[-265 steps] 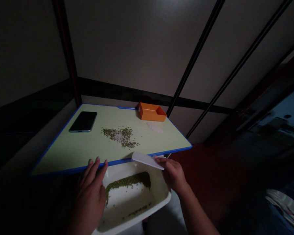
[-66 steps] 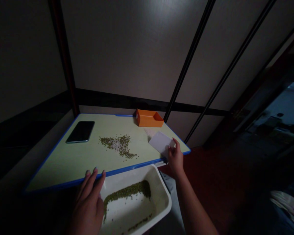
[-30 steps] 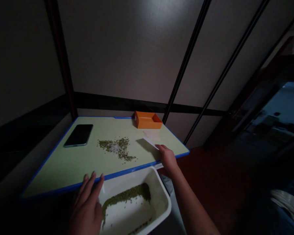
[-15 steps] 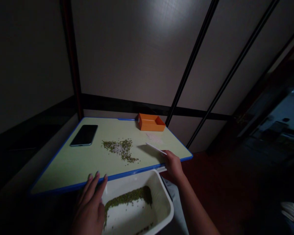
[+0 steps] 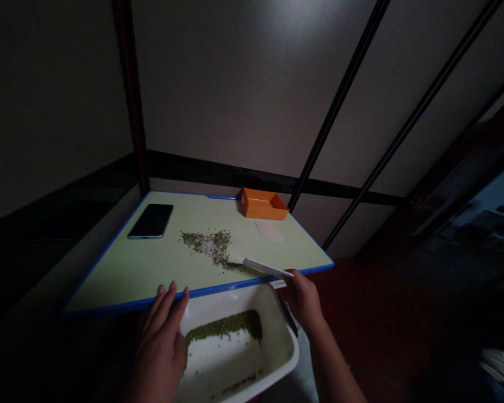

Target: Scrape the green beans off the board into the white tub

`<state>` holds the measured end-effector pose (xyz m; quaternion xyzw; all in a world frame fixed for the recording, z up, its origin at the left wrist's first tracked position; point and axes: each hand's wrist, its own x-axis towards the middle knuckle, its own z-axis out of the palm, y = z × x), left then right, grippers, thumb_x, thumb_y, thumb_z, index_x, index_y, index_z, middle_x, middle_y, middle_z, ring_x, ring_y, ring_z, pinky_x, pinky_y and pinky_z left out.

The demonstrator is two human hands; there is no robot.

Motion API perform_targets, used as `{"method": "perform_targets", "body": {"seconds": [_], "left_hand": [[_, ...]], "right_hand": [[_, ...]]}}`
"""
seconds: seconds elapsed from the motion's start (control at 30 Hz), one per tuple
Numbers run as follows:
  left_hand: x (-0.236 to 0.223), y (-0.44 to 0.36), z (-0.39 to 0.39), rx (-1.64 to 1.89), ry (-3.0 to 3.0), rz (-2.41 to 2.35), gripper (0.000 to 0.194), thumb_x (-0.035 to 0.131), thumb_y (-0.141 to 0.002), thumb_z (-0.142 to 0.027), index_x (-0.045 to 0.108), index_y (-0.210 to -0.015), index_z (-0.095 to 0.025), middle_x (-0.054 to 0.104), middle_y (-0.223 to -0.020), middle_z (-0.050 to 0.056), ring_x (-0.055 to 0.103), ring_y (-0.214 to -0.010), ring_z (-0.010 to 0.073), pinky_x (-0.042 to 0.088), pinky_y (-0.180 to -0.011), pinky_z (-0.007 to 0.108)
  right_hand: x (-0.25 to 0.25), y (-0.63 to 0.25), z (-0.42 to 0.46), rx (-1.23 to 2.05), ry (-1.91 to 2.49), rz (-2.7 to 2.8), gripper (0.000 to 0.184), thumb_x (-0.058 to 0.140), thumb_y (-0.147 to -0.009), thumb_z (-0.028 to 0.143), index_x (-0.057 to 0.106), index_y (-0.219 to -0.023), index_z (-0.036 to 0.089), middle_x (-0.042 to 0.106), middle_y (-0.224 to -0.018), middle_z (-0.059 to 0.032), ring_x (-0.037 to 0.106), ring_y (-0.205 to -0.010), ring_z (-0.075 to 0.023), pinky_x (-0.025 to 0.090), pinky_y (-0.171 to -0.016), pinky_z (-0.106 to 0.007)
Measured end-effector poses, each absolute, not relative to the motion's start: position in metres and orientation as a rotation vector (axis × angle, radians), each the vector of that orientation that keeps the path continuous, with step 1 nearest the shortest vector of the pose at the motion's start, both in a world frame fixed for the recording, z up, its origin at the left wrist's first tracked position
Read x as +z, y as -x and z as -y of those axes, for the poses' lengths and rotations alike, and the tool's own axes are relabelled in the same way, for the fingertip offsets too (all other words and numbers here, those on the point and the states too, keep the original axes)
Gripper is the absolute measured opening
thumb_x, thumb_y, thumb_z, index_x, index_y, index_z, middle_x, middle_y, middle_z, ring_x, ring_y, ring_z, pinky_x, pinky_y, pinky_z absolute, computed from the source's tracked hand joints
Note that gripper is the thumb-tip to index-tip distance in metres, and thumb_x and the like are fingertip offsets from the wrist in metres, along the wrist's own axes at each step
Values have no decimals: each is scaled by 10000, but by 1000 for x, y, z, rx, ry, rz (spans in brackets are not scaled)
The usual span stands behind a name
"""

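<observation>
My right hand point(image 5: 304, 296) is closed on a white card point(image 5: 265, 267), held almost flat with its far end touching the table beside a pile of green beans mixed with white grains point(image 5: 210, 246). My left hand point(image 5: 162, 341) grips the left rim of a white tray point(image 5: 288, 344) held just under the table's near edge. A band of green beans point(image 5: 224, 326) lies inside the tray. The pale table has a blue rim point(image 5: 126, 305).
A black phone point(image 5: 151, 220) lies at the table's far left. An orange box point(image 5: 262, 203) stands at the far edge, with a small patch of white grains point(image 5: 269, 230) in front of it. A pale wall with dark bars rises behind.
My right hand has swung the card from the table's right side leftward and lowered it against the bean pile. The left hand and tray stay under the table edge.
</observation>
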<state>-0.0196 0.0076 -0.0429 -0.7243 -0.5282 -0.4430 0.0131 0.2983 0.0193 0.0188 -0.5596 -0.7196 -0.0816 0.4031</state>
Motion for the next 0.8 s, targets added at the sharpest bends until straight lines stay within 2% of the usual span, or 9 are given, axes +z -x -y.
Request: {"method": "perform_targets", "body": {"seconds": [0.43, 0.63, 0.8], "left_hand": [[-41, 19, -7, -1391, 2281, 1696, 589, 421, -844, -148, 551, -1404, -272, 496, -1544, 69, 358, -1488, 277, 409, -1176, 485], [-41, 19, -7, -1399, 2259, 1654, 569, 407, -860, -153, 550, -1402, -247, 500, -1539, 81, 367, -1485, 272, 428, -1165, 473], [-42, 19, -8, -1401, 2262, 1654, 561, 419, -858, -155, 561, -1390, -256, 501, -1540, 75, 368, -1484, 274, 431, -1164, 477]], "right_hand": [[21, -295, -8, -215, 1384, 1839, 226, 444, -900, 123, 651, -857, 202, 712, -701, -44, 657, -605, -154, 472, -580, -207], [19, -291, -6, -256, 1342, 1855, 188, 456, -862, 110, 593, -780, 210, 669, -657, -31, 608, -555, -149, 441, -540, -213], [21, -282, -7, -281, 1275, 1865, 184, 439, -871, 127, 580, -797, 219, 672, -665, -28, 597, -550, -151, 426, -530, -217]]}}
